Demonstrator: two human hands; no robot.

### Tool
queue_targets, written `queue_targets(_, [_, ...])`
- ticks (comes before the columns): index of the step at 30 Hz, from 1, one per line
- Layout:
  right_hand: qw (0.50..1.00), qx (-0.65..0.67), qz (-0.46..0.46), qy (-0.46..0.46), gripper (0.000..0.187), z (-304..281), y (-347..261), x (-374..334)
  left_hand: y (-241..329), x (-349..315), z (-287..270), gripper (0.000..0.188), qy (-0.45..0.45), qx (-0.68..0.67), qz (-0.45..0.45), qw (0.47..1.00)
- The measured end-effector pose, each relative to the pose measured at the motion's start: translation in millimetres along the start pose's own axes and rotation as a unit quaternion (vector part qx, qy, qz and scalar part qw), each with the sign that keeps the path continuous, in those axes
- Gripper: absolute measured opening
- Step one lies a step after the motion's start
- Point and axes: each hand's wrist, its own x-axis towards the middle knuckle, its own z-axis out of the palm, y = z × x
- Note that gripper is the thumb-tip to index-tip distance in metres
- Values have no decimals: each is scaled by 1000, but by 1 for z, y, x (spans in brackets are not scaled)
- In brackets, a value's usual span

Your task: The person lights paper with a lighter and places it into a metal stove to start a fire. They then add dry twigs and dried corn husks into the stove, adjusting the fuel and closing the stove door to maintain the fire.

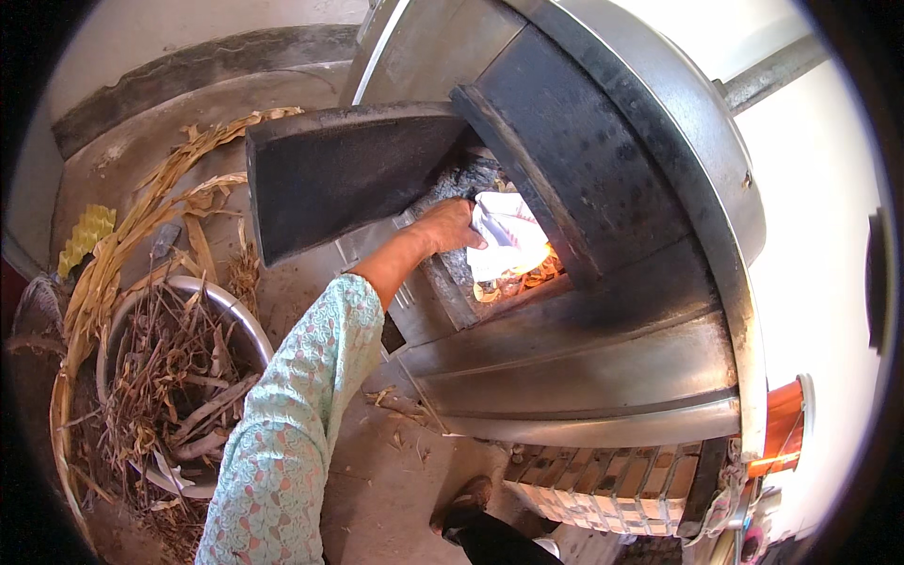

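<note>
stove [603, 377]: glossy metal; sheet [506, 235]: paper-like; sticks [188, 377]: rough wood

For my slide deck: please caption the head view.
The left hand holds a white sheet by flames in the stove; twigs sit in a basin.

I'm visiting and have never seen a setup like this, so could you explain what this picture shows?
There is no robot here, just a person working bare-handed. The picture comes from a wide-angle camera worn on the person's head, looking down, so straight edges look bent. The left hand, reaching out of a pale-green lace sleeve, holds a crumpled white sheet, perhaps paper, in the opening of a large, soot-stained metal stove. Its black, flat door stands open, and orange flames show right beside the sheet. On the brown floor stands a round silver-coloured basin of brown, dry twigs. The right hand is out of view.
</note>
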Motion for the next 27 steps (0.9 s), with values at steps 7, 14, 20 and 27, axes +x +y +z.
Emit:
queue_targets(7, [1000, 5, 12, 4, 24, 1, 5, -2, 14, 3, 3, 47, -22, 76, 0, 997])
queue_targets(14, [1000, 6, 27, 10, 21, -2, 16, -11, 29, 5, 20, 28, 30, 150, 38, 988])
queue_targets(20, [1000, 8, 26, 12, 20, -5, 17, -15, 46, -17, 32, 25, 154, 177, 8, 972])
queue_targets(27, [1000, 11, 15, 12, 19, -4, 9, -11, 39, -10, 41, 24, 210, 218, 81, 950])
